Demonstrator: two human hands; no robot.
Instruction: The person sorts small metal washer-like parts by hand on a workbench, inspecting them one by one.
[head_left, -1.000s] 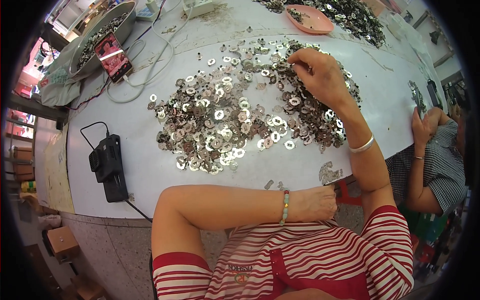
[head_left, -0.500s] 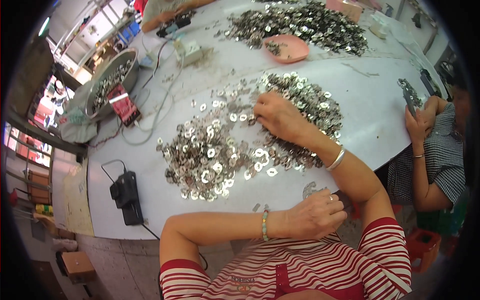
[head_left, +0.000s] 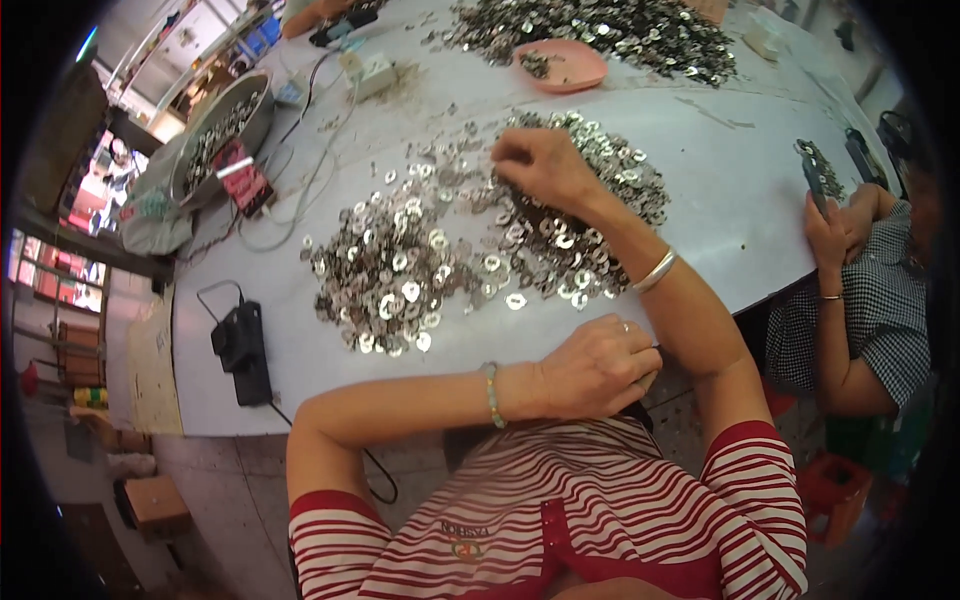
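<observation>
Right hand (head_left: pixel 540 168) at right pile of metal pieces (head_left: pixel 622 165), fingers curled; cannot tell whether grasping. Left hand (head_left: pixel 600 366) by near edge of surface (head_left: pixel 725 205), fingers bent, grasp unclear. Left heap (head_left: pixel 385 270) inward of that edge.

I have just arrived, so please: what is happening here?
A person in a red and white striped shirt has the right hand over the right-hand heap of small, shiny metallic pieces on a white table; whether it holds any is hidden. The left hand is curled by the table's near edge. Another heap lies further left. A shallow pink bowl stands beyond.
</observation>
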